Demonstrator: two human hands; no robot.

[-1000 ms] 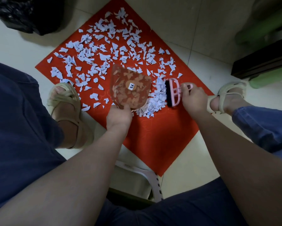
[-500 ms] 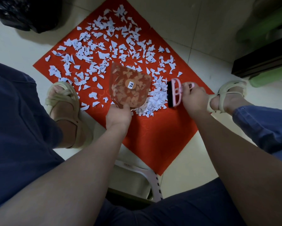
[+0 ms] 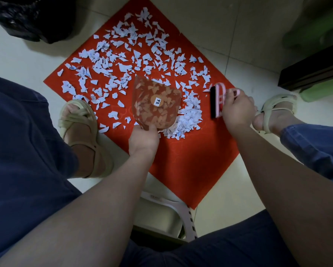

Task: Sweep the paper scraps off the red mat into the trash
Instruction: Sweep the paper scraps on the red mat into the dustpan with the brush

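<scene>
Red is the mat (image 3: 186, 166) under my view, a square turned like a diamond on pale floor tiles (image 3: 206, 22), its near corner at 6 o'clock and its far corner at 12. I see my left hand (image 3: 144, 139) closed around the short handle of a dustpan (image 3: 156, 105). The pan is translucent reddish plastic; its long axis runs from the handle at 6 o'clock to the wide mouth at 12, tipped a little toward 11. A small white sticker (image 3: 158, 102) on it bears handwriting I read as "3" plus a mark I cannot make out. Scraps (image 3: 121, 68) show through the plastic.

My right hand (image 3: 237, 110) is wrapped around the pink handle of a brush (image 3: 216, 101), at 3 o'clock from the pan. The brush's dark bristle edge faces 9 o'clock, and its long axis runs 12 to 6. Between pan and brush lies a dense heap of white-blue torn paper, touching the pan's right edge.

Beyond the pan, loose scraps are scattered over the far half of the mat. A sandal (image 3: 80, 132) sits at 9 o'clock on the mat's edge. At 11 o'clock, off the mat, sits a black trash bag (image 3: 32, 18).
</scene>
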